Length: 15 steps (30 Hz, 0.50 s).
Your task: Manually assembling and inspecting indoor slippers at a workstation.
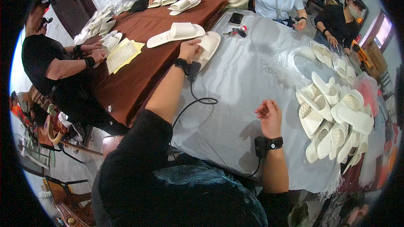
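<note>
Two white slippers lie side by side where the brown cloth meets the grey tablecloth. My left hand [190, 50] is closed on the near edge of the right-hand slipper [209, 47]; part of the grip is hidden behind the hand. The other slipper [176, 34] rests on the brown cloth just beyond my fingers. Above the grey cloth, my right hand [269, 117] holds nothing, its fingers loosely bent and a little apart. To its right is a heap of white slippers [334, 117], some upside down, some on their sides.
A phone [235, 18] and keys [236, 32] lie at the far edge of the grey cloth [248, 67]. Yellow paper sheets [124, 54] lie on the brown cloth [134, 82]. Several people stand or sit around the tables, handling slippers. A black cable [197, 100] trails from my left wrist.
</note>
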Available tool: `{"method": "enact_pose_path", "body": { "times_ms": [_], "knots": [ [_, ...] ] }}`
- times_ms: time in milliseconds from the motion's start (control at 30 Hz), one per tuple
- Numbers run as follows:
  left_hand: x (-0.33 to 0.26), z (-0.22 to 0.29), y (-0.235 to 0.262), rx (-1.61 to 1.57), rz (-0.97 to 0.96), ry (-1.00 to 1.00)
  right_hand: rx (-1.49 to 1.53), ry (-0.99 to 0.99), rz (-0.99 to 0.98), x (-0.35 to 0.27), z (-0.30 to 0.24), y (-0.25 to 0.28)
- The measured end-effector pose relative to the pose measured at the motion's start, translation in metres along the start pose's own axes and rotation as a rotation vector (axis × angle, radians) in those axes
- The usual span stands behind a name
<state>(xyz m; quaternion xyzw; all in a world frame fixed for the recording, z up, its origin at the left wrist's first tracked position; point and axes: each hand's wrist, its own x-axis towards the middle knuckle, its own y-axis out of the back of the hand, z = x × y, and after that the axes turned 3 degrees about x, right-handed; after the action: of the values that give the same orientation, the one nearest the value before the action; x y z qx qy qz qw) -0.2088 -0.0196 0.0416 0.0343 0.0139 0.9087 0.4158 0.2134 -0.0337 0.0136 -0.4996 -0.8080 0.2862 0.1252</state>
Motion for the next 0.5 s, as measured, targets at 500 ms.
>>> {"method": "enact_pose_path", "body": {
  "times_ms": [500],
  "knots": [
    [-0.245,0.058,-0.112,0.171,-0.822,-0.057,-0.23,0.144,0.176,0.005,-0.02,0.014]
  ]
}}
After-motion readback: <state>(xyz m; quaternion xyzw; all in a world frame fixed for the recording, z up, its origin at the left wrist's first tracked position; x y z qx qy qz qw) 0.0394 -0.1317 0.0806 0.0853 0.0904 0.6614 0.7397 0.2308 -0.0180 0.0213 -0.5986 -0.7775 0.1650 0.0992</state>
